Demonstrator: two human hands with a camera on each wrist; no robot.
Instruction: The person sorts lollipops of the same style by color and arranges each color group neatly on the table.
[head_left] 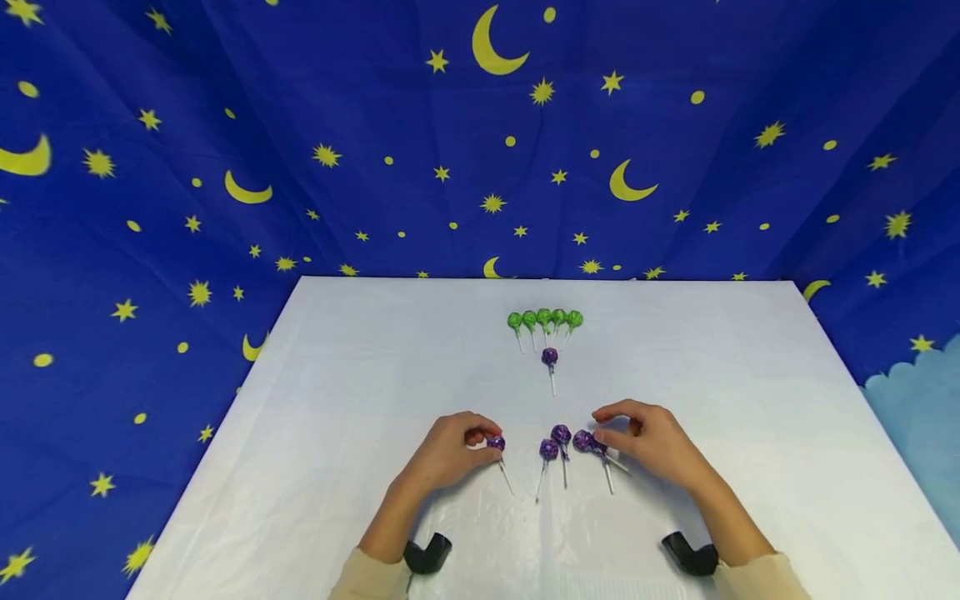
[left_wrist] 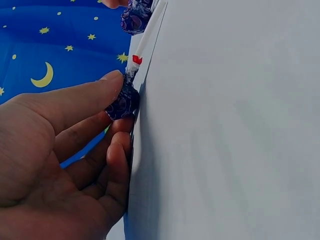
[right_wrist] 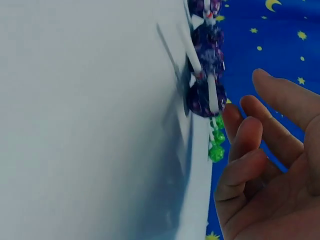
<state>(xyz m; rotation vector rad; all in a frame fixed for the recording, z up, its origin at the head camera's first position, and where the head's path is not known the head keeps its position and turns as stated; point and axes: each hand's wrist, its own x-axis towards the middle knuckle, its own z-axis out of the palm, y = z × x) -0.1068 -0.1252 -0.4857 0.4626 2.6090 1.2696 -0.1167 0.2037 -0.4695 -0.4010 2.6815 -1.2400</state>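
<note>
My left hand (head_left: pixel 453 450) pinches a purple-wrapped lollipop (head_left: pixel 496 443) by its head between thumb and fingers, its white stick pointing toward me. In the left wrist view the thumb lies on the wrapper of this lollipop (left_wrist: pixel 125 102). To the right, two purple lollipops (head_left: pixel 549 450) lie side by side on the table. My right hand (head_left: pixel 656 437) hovers by another pair of purple lollipops (head_left: pixel 582 441) with crossing sticks. The right wrist view shows its fingers loosely bent and holding nothing, beside the purple lollipop heads (right_wrist: pixel 205 97).
Toward the back of the white table (head_left: pixel 375 358), several green lollipops (head_left: pixel 543 317) lie fanned in a row. One purple lollipop (head_left: pixel 550 357) lies just below them, stick toward me. A blue cloth (head_left: pixel 420 108) with yellow moons and stars hangs behind the table.
</note>
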